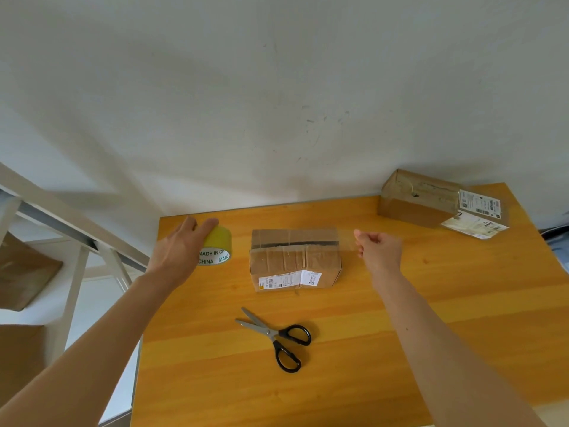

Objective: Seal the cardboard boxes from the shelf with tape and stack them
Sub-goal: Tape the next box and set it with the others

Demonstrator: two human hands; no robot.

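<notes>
A small cardboard box [295,260] lies in the middle of the wooden table [354,349], its top flaps slightly apart with a dark gap between them. My left hand [178,251] grips a yellowish tape roll [217,246] to the left of the box. A clear strip of tape [341,238] stretches from the roll across the top of the box to my right hand [380,249], which pinches its free end to the right of the box. A second cardboard box [431,198] with white labels sits at the table's far right corner.
Black-handled scissors [277,335] lie open on the table in front of the box. A white shelf frame [77,257] stands to the left, with brown cardboard [21,269] on it. A pale wall rises behind the table.
</notes>
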